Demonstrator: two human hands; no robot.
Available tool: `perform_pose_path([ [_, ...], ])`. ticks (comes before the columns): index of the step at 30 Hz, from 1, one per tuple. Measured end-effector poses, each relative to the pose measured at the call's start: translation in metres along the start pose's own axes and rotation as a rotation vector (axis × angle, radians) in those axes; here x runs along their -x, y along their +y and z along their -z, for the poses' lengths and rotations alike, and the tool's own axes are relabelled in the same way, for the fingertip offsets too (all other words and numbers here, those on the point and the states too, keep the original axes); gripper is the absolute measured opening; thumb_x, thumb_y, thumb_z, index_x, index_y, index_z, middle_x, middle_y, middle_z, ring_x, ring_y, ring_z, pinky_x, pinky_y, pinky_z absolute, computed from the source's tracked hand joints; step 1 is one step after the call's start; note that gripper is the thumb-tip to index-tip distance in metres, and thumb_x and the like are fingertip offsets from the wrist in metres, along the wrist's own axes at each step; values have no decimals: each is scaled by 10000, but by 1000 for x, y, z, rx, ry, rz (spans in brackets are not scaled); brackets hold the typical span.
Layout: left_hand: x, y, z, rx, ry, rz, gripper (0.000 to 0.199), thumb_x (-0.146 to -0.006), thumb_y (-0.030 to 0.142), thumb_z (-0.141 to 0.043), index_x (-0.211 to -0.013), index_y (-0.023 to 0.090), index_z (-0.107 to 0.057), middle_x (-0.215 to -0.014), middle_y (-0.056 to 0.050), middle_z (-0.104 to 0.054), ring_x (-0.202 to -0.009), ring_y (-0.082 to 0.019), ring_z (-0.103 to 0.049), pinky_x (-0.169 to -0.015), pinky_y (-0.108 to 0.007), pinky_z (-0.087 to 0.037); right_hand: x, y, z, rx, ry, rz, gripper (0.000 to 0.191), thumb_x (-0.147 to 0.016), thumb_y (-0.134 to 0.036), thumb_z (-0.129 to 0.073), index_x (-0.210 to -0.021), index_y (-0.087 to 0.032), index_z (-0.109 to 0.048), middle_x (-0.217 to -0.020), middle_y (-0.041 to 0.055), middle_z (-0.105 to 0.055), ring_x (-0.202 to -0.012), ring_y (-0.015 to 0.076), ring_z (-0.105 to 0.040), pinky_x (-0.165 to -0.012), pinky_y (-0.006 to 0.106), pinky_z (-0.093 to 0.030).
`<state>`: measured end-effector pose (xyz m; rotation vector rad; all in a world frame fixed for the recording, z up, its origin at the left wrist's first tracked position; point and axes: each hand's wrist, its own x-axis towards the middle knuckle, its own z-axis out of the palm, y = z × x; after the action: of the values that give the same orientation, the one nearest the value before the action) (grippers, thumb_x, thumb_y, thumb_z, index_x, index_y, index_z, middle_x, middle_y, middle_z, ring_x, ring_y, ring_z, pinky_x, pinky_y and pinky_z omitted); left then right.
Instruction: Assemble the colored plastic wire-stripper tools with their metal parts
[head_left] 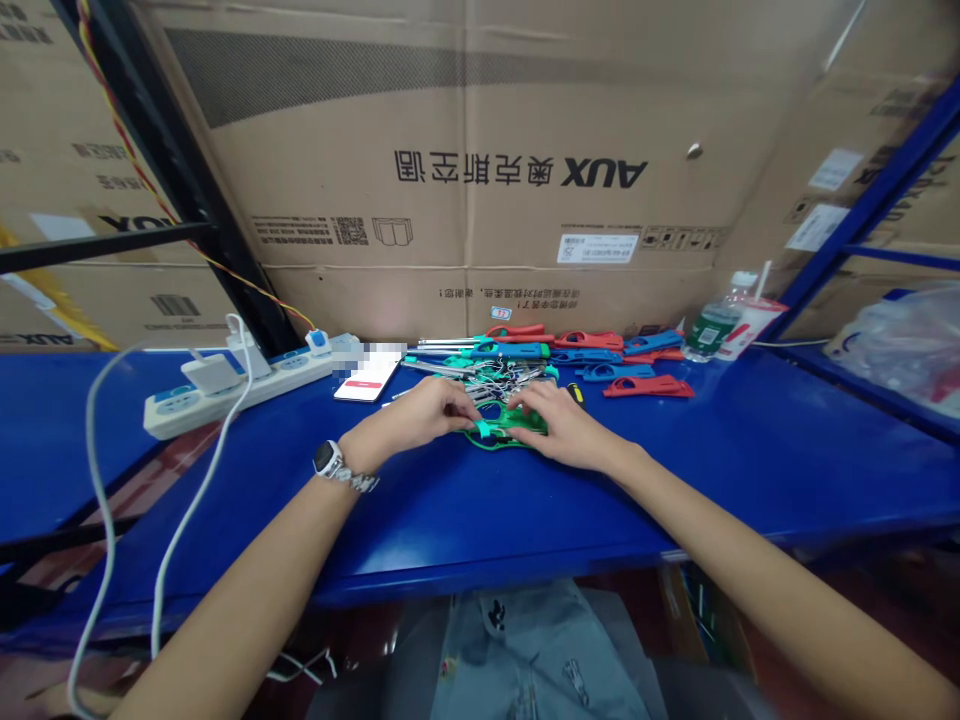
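A green plastic frame (510, 443) lies on the blue table between my hands. My left hand (427, 412), with a watch at the wrist, pinches a small teal piece (484, 429) at the frame's left end. Over the right part of the frame, my right hand (559, 425) is closed on it with thumb and fingers. Just behind both hands is a pile of metal parts with teal ends (491, 375). Blue plastic pieces (617, 372) and red plastic pieces (649, 386) lie behind and to the right.
A white power strip (247, 385) with plugs and cables stands at the left. Beside it lies a phone (371, 372). A bottle (709, 328) and a cup (752, 325) stand at the back right. Large cardboard (465, 120) closes off the rear of the blue table (480, 520).
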<state>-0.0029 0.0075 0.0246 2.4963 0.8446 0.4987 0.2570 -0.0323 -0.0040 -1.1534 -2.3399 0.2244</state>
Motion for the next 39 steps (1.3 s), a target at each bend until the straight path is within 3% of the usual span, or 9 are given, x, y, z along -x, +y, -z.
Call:
perform_pose_path([
  [5, -1, -3, -6, -46, 19, -92, 169, -896, 210, -619, -923, 196, -785, -864, -44, -735, -752, -151, -648, -709, -274, -480, 5, 1, -2, 163, -56, 5, 251, -986, -445, -605, -1127, -237, -613, -1126, 98, -643, -1063, 287, -558, -889, 410, -414],
  [19, -3, -7, -10, -55, 18, -161, 197, -909, 185, -620, -953, 231, -806, -834, -37, -719, -713, -151, -634, -705, -282, -491, 2, 0, 1, 135, -97, -47, 237, -975, -475, -636, -1041, -247, -636, -1109, 75, -637, -1066, 286, -552, -906, 409, -394],
  [27, -6, -6, -16, -26, -2, -109, 181, -886, 206, -622, -941, 202, -794, -878, -62, -768, -740, -163, -670, -697, -290, -499, 1, 4, -2, 154, -76, -27, 232, -958, -480, -655, -1021, -257, -653, -1070, 61, -658, -1038, 280, -566, -871, 387, -401],
  [31, -6, -3, -17, 73, 16, -41, 127, -866, 220, -650, -930, 175, -750, -772, -52, -766, -678, -161, -694, -637, -269, -503, 1, 6, -1, 143, -77, -31, 242, -949, -493, -663, -1006, -257, -658, -1052, 51, -665, -1028, 272, -575, -869, 386, -392],
  [37, -6, -3, -17, 115, 10, -50, 86, -853, 208, -645, -885, 179, -720, -767, -40, -760, -672, -149, -694, -623, -252, -500, 1, -18, -4, 149, 74, 10, 154, -945, -386, -659, -970, -234, -648, -1006, 42, -687, -997, 251, -603, -887, 399, -380],
  [39, -6, -2, -18, 121, 3, -42, 75, -843, 187, -642, -881, 175, -705, -756, -29, -745, -666, -143, -681, -620, -246, -497, -1, -30, -9, 186, 71, 39, 176, -933, -389, -663, -949, -215, -641, -987, 53, -685, -992, 259, -604, -890, 410, -377],
])
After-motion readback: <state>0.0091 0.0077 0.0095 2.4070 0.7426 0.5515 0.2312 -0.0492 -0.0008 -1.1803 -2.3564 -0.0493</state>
